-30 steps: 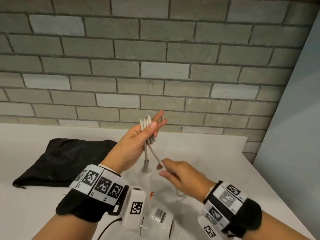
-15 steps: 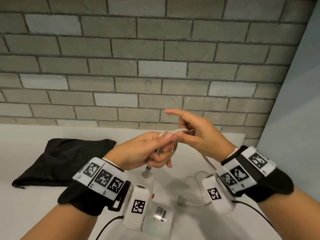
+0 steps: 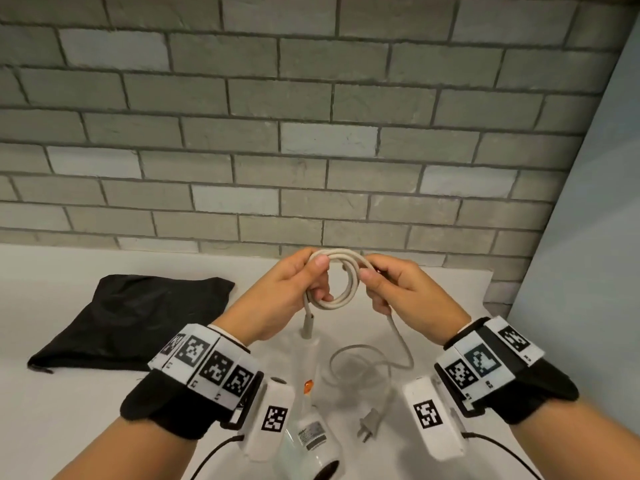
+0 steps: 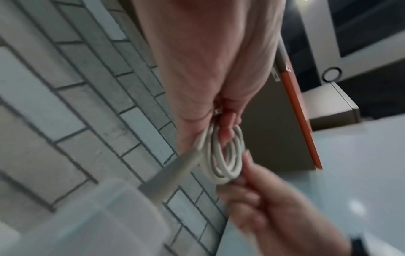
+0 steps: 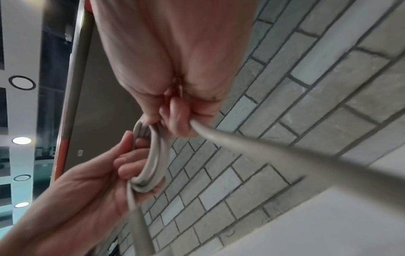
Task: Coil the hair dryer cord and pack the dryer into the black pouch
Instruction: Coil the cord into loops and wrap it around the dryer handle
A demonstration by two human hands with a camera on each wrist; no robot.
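A beige cord coil [image 3: 346, 282] of a few loops hangs in the air above the white table. My left hand [image 3: 294, 289] pinches its left side with the thumb on top. My right hand [image 3: 388, 285] pinches the right side, and the loose cord [image 3: 398, 337] runs down from it to a slack loop and the plug [image 3: 367, 424] on the table. The white hair dryer [image 3: 308, 441] lies below the hands, partly hidden by my left wrist camera. The left wrist view shows the coil [image 4: 228, 159] held by both hands, as does the right wrist view [image 5: 153, 155]. The black pouch [image 3: 138, 317] lies flat at left.
A grey brick wall [image 3: 311, 133] closes the back of the white table [image 3: 69, 410]. A pale blue panel [image 3: 588, 271] stands at the right, next to the table's right edge. Black cables run from both wrist cameras near the front edge.
My right hand rose from the table with cord, laid another loop on the coil, and now holds its right side. The coil has turned to face me.
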